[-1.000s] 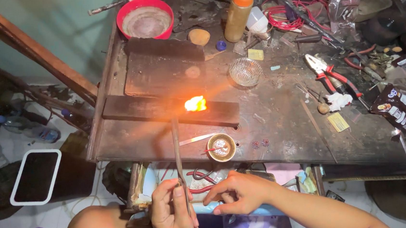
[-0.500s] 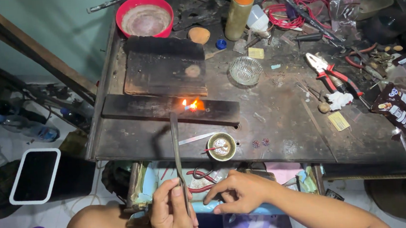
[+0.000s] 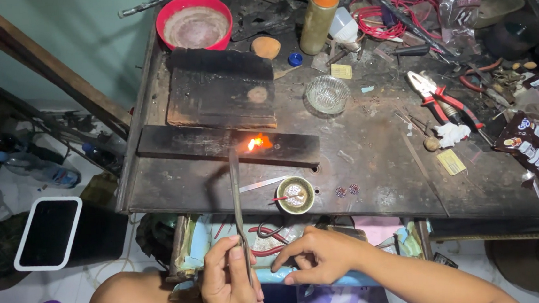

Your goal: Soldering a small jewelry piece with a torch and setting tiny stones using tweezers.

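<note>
Seen from above at a scorched, soot-dark metal workbench [image 3: 372, 156]: left hand [image 3: 229, 286] clenched around the near end of one long, thin metal blowpipe [image 3: 237, 199], fingers [image 3: 217, 264] wrapped tight, the tube running straight ahead of the knuckles to a small orange flame [image 3: 257, 143] on a charred black block [image 3: 218, 146]. Right hand [image 3: 319, 256] just beside the left, grasping nothing visible, fingers loosely curled and tips pointing down at the bench's front edge; whether touching a red wire [image 3: 269, 235] there, hard to tell from this angle. Ahead of the right fingertips, one small round brass-coloured dish [image 3: 295, 194] of pale paste with a red-handled stick in it, and one flat metal strip [image 3: 265, 184] to its left. Beyond the flame, a second, thicker burnt slab [image 3: 220, 91], one ribbed clear glass bowl [image 3: 328, 93], one red plastic basin [image 3: 194, 23], one orange-capped squeeze bottle [image 3: 318, 16]. Well off to the right of both hands, one pair of red-handled pliers [image 3: 441, 96] and several glossy dark sachets [image 3: 532, 143]. Left of the left hand, down on the floor, one white-rimmed black tablet-like slab [image 3: 48, 233].
</note>
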